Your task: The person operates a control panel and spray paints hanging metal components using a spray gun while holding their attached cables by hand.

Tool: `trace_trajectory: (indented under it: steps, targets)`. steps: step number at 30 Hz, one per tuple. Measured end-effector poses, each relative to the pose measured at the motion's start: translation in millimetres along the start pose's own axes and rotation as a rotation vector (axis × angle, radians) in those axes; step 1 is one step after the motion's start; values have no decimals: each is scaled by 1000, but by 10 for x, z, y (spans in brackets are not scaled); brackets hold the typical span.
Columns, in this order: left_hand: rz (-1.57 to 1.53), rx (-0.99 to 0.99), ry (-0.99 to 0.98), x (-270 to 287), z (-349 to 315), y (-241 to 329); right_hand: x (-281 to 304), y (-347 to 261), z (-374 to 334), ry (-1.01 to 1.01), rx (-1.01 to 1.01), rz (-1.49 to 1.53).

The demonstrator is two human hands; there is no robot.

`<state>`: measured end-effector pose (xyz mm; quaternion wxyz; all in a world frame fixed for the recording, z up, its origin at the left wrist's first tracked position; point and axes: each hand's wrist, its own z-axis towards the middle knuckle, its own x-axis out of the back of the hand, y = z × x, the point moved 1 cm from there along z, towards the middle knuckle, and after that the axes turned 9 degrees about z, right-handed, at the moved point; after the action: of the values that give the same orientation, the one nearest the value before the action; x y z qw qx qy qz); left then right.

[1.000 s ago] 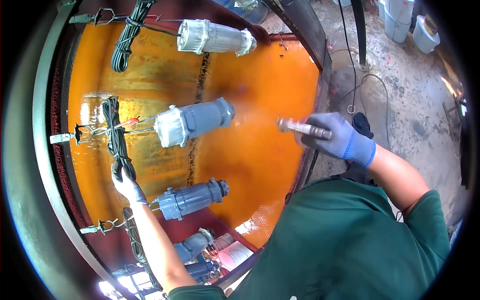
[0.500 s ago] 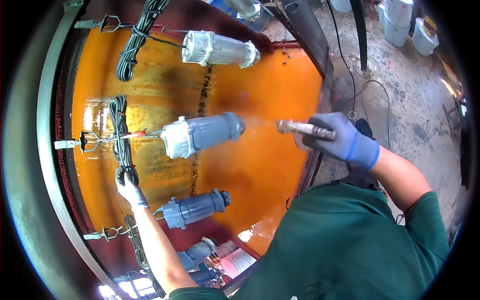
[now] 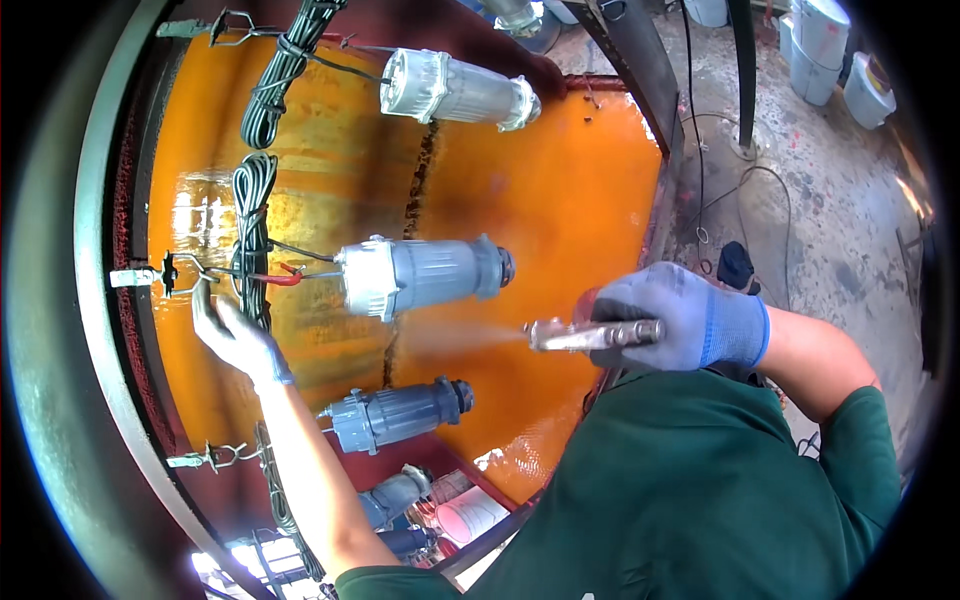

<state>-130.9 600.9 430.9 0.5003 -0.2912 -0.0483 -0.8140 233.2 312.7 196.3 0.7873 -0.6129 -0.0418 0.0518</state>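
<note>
My right hand [image 3: 665,318], in a grey-blue glove, is closed round a metal spray gun [image 3: 590,335]. A pale mist leaves its nozzle toward the left, passing below the middle pump-like motor unit [image 3: 430,275]. That unit hangs sideways, partly grey and partly bare silver at its left end. My left hand [image 3: 240,338], gloved too, has its fingers stretched up beside the wire hook [image 3: 190,275] and the coiled black cable [image 3: 254,210]. Its thumb stands apart from the fingers; whether the fingertips touch the hook I cannot tell. A red clip [image 3: 283,276] sits on the wire.
A silver unit [image 3: 460,90] hangs beyond, and a blue-grey one [image 3: 400,412] hangs nearer, with more below it. Behind them is an orange, wet-looking booth wall [image 3: 550,180]. A curved metal rail [image 3: 90,250] runs along the left. Buckets [image 3: 868,92] and hoses lie on the floor at right.
My left hand has let go of the cable bundle and risen toward the hook. The middle unit has turned, showing a paler side. The spray gun has moved down and left, still misting.
</note>
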Motion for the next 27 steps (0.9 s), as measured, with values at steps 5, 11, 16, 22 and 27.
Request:
trace_trajectory:
  steps: [5, 11, 16, 22, 27]
  targets:
    - [26, -201, -319, -483, 527, 308, 33, 249, 45, 334, 83, 91]
    - [-381, 222, -742, -785, 765, 216, -70, 286, -80, 184, 54, 46]
    - [-342, 170, -681, -884, 672, 183, -168, 391, -149, 21, -4, 207]
    - [-454, 180, -649, -994, 592, 75, -148, 560, -144, 269, -127, 214]
    - [-392, 323, -732, -884, 611, 195, -199, 722, -263, 30, 25, 74]
